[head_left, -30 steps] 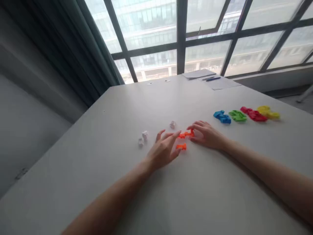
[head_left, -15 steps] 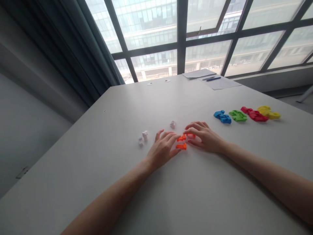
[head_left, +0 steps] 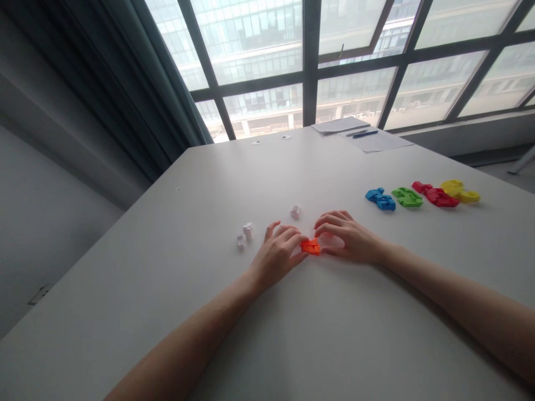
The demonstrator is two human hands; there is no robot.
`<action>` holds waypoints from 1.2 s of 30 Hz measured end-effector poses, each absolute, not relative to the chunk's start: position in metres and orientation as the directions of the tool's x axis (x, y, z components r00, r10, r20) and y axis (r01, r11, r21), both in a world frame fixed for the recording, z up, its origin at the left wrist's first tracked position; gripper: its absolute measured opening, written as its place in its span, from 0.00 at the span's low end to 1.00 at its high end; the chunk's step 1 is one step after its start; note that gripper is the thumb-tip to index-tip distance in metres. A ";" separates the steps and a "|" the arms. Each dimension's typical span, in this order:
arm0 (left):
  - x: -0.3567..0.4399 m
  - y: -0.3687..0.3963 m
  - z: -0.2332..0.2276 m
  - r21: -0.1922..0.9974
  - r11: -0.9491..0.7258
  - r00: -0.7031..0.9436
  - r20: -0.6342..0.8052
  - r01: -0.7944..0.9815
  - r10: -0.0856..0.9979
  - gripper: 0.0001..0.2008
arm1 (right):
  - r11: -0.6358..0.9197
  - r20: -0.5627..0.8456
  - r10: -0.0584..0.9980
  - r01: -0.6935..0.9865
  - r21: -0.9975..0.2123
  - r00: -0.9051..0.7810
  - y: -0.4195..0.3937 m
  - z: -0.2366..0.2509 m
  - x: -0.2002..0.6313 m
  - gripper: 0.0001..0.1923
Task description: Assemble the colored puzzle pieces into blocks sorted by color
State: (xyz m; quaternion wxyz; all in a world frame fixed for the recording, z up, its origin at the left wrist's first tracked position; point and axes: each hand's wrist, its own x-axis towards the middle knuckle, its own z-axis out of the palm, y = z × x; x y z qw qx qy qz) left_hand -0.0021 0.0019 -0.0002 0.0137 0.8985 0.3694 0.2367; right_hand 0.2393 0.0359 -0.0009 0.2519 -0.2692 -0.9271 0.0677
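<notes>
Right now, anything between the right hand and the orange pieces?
Nothing visible. The right hand is curled just right of the orange pieces; the left hand is on their left side. The nearest white piece lies beyond, outside that gap.

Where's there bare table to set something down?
The table has room left of the white pieces, beyond them toward the papers, and between the forearms. It's crowded where the left hand and right hand flank the orange pieces, and at the row of colored pieces.
</notes>
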 end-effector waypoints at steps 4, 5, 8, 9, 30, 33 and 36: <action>-0.002 0.002 0.000 0.208 -0.728 0.614 0.416 0.654 0.670 0.08 | 0.849 0.432 0.528 0.468 -0.245 -0.731 0.036 -0.002 0.237 0.14; -0.002 0.002 0.000 0.209 -0.729 0.615 0.417 0.651 0.669 0.08 | 0.850 0.432 0.527 0.470 -0.239 -0.732 0.035 -0.003 0.237 0.14; -0.002 0.002 -0.001 0.213 -0.737 0.621 0.418 0.642 0.663 0.08 | 0.848 0.428 0.529 0.478 -0.229 -0.733 0.033 -0.002 0.235 0.15; -0.002 0.002 -0.001 0.215 -0.739 0.623 0.418 0.639 0.661 0.09 | 0.846 0.426 0.531 0.481 -0.228 -0.732 0.032 -0.001 0.234 0.14; 0.002 0.000 -0.002 0.208 -0.714 0.594 0.427 0.669 0.681 0.07 | 0.654 0.398 0.753 0.662 -0.365 -0.524 0.058 -0.008 0.262 0.09; 0.003 0.000 -0.001 0.210 -0.721 0.601 0.429 0.660 0.675 0.09 | 0.686 0.393 0.726 0.643 -0.341 -0.565 0.058 -0.010 0.258 0.08; 0.004 -0.001 0.000 0.202 -0.731 0.610 0.433 0.652 0.664 0.11 | 0.707 0.402 0.704 0.632 -0.318 -0.585 0.053 -0.010 0.250 0.08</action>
